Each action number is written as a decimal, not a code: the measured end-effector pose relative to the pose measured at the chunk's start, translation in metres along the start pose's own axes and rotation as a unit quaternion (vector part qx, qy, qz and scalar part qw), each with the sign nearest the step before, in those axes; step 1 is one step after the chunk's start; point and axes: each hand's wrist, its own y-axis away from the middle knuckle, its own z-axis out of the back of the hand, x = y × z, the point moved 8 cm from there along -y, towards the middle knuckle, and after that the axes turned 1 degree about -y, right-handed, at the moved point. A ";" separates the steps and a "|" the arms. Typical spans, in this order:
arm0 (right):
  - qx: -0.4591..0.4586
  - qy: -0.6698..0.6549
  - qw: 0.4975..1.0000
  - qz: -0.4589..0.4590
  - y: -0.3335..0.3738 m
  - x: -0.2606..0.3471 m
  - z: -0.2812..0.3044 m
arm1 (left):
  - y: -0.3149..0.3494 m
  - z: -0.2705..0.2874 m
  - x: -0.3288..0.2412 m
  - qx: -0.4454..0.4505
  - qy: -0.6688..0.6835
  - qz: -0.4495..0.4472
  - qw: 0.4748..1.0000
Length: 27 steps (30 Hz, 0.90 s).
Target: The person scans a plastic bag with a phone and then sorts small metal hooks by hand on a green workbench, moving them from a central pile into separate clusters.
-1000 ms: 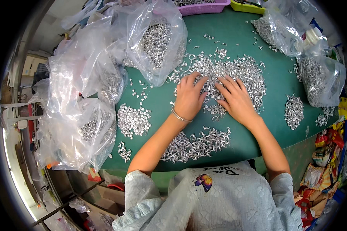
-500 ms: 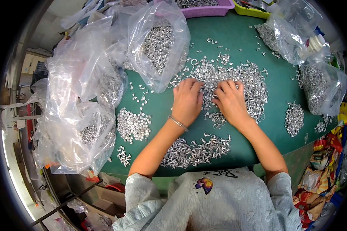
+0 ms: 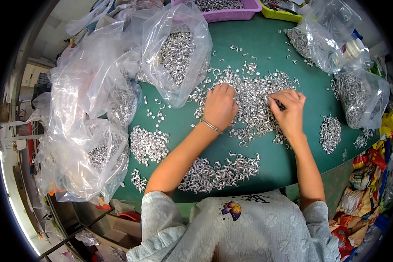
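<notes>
A wide pile of small silver metal pieces (image 3: 254,109), some curved like hooks and some round, is spread over the green tabletop (image 3: 231,146). My left hand (image 3: 221,104), with a bracelet at the wrist, rests at the pile's left side. Its fingers are curled down and their tips are hidden. At the right side of the pile, my right hand (image 3: 289,109) has its thumb and fingers drawn together in a pinch; whatever lies between the tips is too small to make out. Nearer my body lies a second heap of curved metal pieces (image 3: 220,174).
Round metal pieces (image 3: 149,145) form a heap at left, above a small cluster (image 3: 138,180). Clear plastic bags (image 3: 155,65) of metal parts crowd the left; another bag (image 3: 362,98) stands at right near a small heap (image 3: 330,133). A purple basket (image 3: 231,15) and yellow-green tray (image 3: 280,14) sit behind.
My right hand has moved right across the pile, its fingers going from spread over the pieces to pinched. My left hand has shifted slightly right and its fingers are more curled.
</notes>
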 end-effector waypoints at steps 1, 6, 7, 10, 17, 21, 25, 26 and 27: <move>-0.003 -0.017 1.000 -0.013 -0.001 -0.001 0.005 | 0.001 0.000 0.003 0.001 0.011 0.004 1.000; 0.012 -0.066 0.995 -0.077 0.005 -0.011 0.014 | -0.001 0.006 0.000 0.007 -0.013 0.014 1.000; 0.016 -0.101 0.991 -0.085 0.005 -0.008 0.014 | -0.003 0.003 0.002 0.004 -0.023 0.015 1.000; 0.128 -0.273 0.935 -0.185 0.023 -0.004 -0.008 | -0.007 -0.003 0.008 -0.003 -0.012 0.001 1.000; 0.032 -0.019 0.996 -0.083 0.012 -0.018 0.010 | -0.001 0.014 0.022 -0.027 0.286 0.138 0.948; 0.077 0.024 0.997 -0.010 -0.007 0.010 -0.011 | 0.032 -0.011 0.013 0.054 0.551 0.190 0.811; 0.152 0.066 0.986 0.022 -0.010 0.016 -0.035 | 0.061 -0.020 -0.001 0.162 0.578 0.259 0.757; 0.161 0.058 0.985 0.023 -0.010 0.013 -0.038 | 0.068 -0.018 -0.006 0.181 0.535 0.238 0.790; 0.164 0.027 0.986 0.011 -0.012 0.009 -0.033 | 0.076 -0.015 -0.012 0.199 0.491 0.215 0.820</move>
